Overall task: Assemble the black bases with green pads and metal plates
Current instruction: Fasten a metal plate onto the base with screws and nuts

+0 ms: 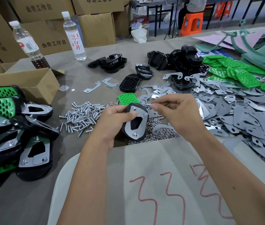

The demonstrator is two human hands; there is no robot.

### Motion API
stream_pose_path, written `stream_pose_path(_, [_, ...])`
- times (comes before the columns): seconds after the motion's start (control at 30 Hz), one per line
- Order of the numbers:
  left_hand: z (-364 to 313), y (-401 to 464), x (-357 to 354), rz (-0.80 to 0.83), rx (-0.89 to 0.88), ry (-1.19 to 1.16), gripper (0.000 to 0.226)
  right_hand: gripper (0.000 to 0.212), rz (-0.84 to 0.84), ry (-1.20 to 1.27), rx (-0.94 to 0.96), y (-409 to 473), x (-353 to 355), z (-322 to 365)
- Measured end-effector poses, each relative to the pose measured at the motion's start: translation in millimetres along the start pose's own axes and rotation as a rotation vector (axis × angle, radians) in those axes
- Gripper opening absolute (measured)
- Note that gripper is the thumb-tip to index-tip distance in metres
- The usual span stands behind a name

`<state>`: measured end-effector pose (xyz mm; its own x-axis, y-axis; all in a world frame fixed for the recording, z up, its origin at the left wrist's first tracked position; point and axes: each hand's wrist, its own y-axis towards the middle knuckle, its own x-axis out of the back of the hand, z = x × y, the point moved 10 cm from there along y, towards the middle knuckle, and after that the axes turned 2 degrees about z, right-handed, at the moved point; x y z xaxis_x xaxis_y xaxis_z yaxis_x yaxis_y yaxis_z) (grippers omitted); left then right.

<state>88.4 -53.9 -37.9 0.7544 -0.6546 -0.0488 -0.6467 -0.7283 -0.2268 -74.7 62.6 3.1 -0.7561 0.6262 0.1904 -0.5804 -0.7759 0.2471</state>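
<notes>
Stacked cardboard boxes [94, 28], orange stool [191, 23] (far back), grey table [23, 200]

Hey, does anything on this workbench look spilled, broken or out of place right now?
Nothing looks broken. The screws, nuts and metal plates lie in loose piles, which seems like working stock, not a spill. The left hand holds a black base steady.

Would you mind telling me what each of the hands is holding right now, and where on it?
The left hand grips a black base by its upper left edge, thumb on its metal plate. The right hand pinches something small, too tiny to identify.
</notes>
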Motion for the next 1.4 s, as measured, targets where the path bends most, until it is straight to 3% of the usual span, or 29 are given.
stream_pose_path(0.23, [-3, 3, -3, -0.012, -0.068, 0.094, 0.024, 0.031, 0.065, -0.01, 0.099, -4, -17, 11])
stream_pose_path(0.47, [-3, 3, -9, 0.042, -0.083, 0.104, 0.026, 0.015, 0.154, -0.171, 0.283, -8, -31, 24])
stream_pose_path(0.83, [1, 1, -10, 0.087, -0.027, -0.006, 0.023, 0.013, 0.141, -0.162, 0.316, -6, -29, 21])
stream_pose_path(1.07, [1, -3, -13, 0.173, 0.007, -0.111, 0.035, 0.012, 0.19, -0.124, 0.34, -6, -30, 23])
stream_pose_path(1.17, [2, -2, -14, 0.174, -0.003, -0.095, 0.025, 0.009, 0.174, -0.13, 0.358, -7, -28, 27])
stream_pose_path(1.33, [1, -3, -18, 0.197, 0.004, -0.075, 0.039, 0.013, 0.146, -0.163, 0.382, -9, -29, 31])
stream_pose_path(1.4, [0, -2, -16, 0.177, 0.0, -0.072, 0.032, 0.013, 0.157, -0.128, 0.371, -9, -30, 30])
